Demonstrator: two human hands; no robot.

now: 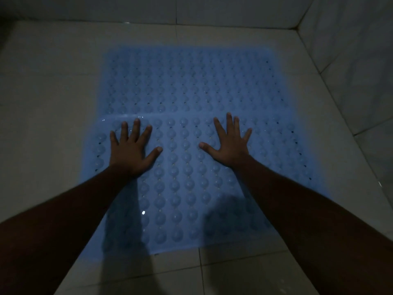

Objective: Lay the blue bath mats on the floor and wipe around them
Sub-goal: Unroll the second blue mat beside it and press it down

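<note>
Two blue bath mats with round bumps and small holes lie flat on the pale tiled floor. The far mat (191, 81) reaches toward the back wall. The near mat (182, 188) overlaps its front edge along a line just beyond my fingertips. My left hand (133, 149) presses flat on the near mat's upper left part, fingers spread, holding nothing. My right hand (230, 141) lies flat on the same mat's upper right part, fingers also spread. Both forearms stretch over the near mat and cast shadows on it.
Tiled floor (53, 92) surrounds the mats on the left, right and front. A tiled back wall (148, 7) and a right wall (350, 39) meet in a corner at the upper right. The light is dim.
</note>
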